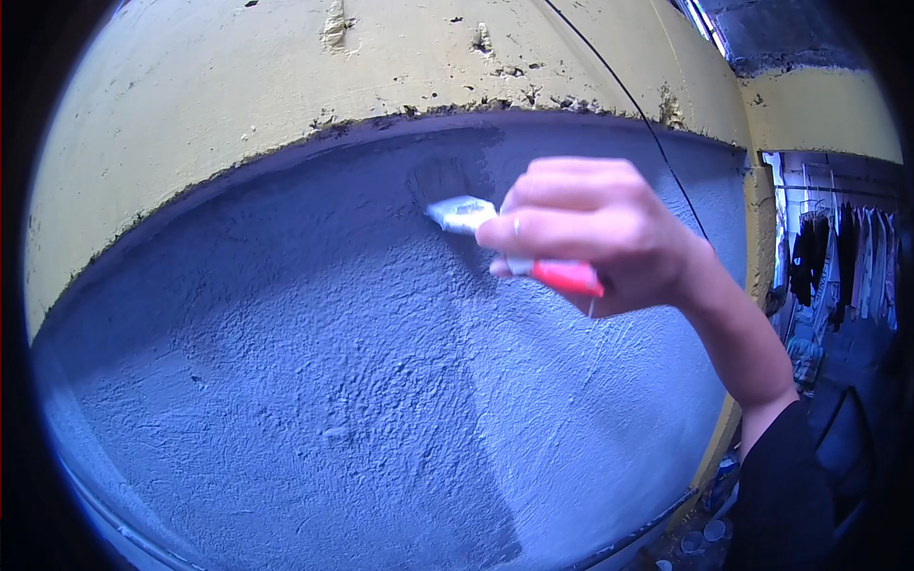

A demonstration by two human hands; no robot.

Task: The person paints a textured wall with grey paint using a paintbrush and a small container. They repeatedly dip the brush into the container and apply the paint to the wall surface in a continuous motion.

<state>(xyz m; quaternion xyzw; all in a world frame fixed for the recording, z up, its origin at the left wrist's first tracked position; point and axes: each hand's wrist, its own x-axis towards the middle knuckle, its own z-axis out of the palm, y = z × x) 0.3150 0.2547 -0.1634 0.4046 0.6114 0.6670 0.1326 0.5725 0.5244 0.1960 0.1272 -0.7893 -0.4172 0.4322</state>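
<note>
Currently: your right hand grips a red-handled brush, bristles against the blue wall near its top edge; left hand unseen. Next stroke probably needs care beneath the yellow beam.

One hand, one red-handled paintbrush, one rough blue-grey wall, one yellow beam, one thin black cable, one rail of hanging clothes.

We cannot see the left hand anywhere in the frame. Our right hand covers the middle of the paintbrush, so only its pale ferrule and red handle end show. The bristles blur into the blue-grey wall. At the right edge, hanging clothes are cut off, and small containers at the lower right are too small to tell.
</note>
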